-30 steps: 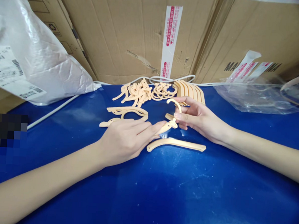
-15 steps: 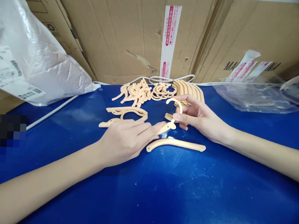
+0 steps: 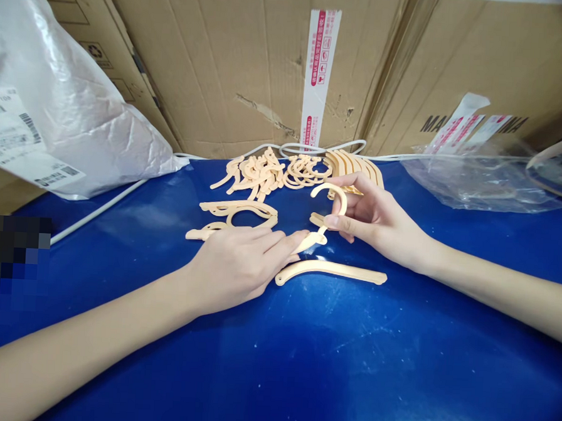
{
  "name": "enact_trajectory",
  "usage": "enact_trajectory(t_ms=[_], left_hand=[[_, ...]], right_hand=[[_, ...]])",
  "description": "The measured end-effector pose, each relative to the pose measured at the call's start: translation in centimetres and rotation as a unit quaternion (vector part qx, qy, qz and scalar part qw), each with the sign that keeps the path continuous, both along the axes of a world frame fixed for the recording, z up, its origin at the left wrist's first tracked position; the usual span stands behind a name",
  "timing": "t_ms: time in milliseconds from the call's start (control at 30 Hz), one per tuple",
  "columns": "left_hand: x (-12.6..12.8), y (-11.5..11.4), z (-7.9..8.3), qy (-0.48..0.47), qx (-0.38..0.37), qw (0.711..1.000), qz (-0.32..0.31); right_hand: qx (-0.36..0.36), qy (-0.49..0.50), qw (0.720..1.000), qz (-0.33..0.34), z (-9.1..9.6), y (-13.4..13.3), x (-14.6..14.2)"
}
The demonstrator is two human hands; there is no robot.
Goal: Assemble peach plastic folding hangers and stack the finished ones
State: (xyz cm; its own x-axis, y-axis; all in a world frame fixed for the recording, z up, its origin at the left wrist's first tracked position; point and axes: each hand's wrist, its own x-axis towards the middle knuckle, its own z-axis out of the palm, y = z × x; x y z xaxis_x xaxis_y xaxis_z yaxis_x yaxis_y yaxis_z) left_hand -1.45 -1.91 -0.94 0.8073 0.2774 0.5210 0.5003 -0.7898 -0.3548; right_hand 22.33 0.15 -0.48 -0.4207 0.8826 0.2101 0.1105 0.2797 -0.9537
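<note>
Closed around a cream plastic hanger arm (image 3: pixel 309 239), my left hand (image 3: pixel 241 264) covers most of it, and only the end with the joint shows. My right hand (image 3: pixel 372 218) pinches a cream hanger hook (image 3: pixel 342 200) between thumb and fingers. The hook's stem meets the joint end of the arm; whether it is seated there I cannot tell. Just in front of both hands lies a loose curved hanger arm (image 3: pixel 332 269) on the blue surface. Beyond my left hand rests a folded hanger (image 3: pixel 250 207), partly hidden by the hand.
Along the back sit a heap of small hanger parts (image 3: pixel 259 171), a pile of hooks (image 3: pixel 306 171) and a row of curved arms (image 3: pixel 353 166). Cardboard boxes (image 3: pixel 223 63) stand behind, with a white cable (image 3: pixel 322 151) before them. A white parcel bag (image 3: pixel 89 100) leans left; clear plastic (image 3: pixel 480 183) lies right.
The hook in my right hand has tilted slightly, its curve shifting a little right. The arm's joint end has turned a little in my left hand. Everything else stays put.
</note>
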Motion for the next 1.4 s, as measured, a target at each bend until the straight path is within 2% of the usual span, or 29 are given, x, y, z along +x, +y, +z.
enact_trajectory(t_ms=[233,400,500,633,767,867,1033,1133,1233,1333,1400], left_hand=[[-0.1,-0.2,0.0,0.009,-0.005,1.000,0.017],[0.0,-0.4,-0.2,-0.013,-0.034,0.999,0.040],[0.2,-0.6,0.0,-0.048,-0.095,0.992,0.059],[0.4,-1.1,0.9,-0.069,-0.231,0.968,0.068],[0.7,-1.4,1.6,-0.095,-0.370,0.920,0.091],[0.9,-1.3,1.6,-0.144,-0.467,0.870,0.069],[1.0,-0.7,1.4,-0.225,-0.573,0.788,0.011],[0.9,-0.4,1.3,-0.244,-0.627,0.740,0.007],[0.8,-0.1,1.2,-0.260,-0.658,0.706,0.008],[0.7,-0.1,1.2,-0.306,-0.697,0.649,0.013],[0.8,-0.1,1.3,-0.331,-0.720,0.609,0.037]], right_hand=[[-0.008,0.021,1.000,-0.009,-0.1,-0.1,-0.3],[0.035,0.017,0.999,-0.028,-0.3,-0.5,-0.3],[0.085,-0.005,0.995,-0.056,-0.1,-1.2,-0.5],[0.144,-0.044,0.986,-0.065,0.3,-2.2,-0.7],[0.192,-0.090,0.976,-0.052,0.5,-2.6,-0.5],[0.218,-0.119,0.968,-0.040,0.7,-2.6,-0.4],[0.222,-0.148,0.962,-0.053,0.9,-2.4,-0.6],[0.224,-0.195,0.952,-0.071,0.6,-2.1,-0.5],[0.297,-0.284,0.910,-0.055,0.4,-2.0,-0.4],[0.403,-0.345,0.848,-0.014,0.5,-2.2,-0.4],[0.453,-0.375,0.809,0.013,0.5,-2.5,-0.6]])
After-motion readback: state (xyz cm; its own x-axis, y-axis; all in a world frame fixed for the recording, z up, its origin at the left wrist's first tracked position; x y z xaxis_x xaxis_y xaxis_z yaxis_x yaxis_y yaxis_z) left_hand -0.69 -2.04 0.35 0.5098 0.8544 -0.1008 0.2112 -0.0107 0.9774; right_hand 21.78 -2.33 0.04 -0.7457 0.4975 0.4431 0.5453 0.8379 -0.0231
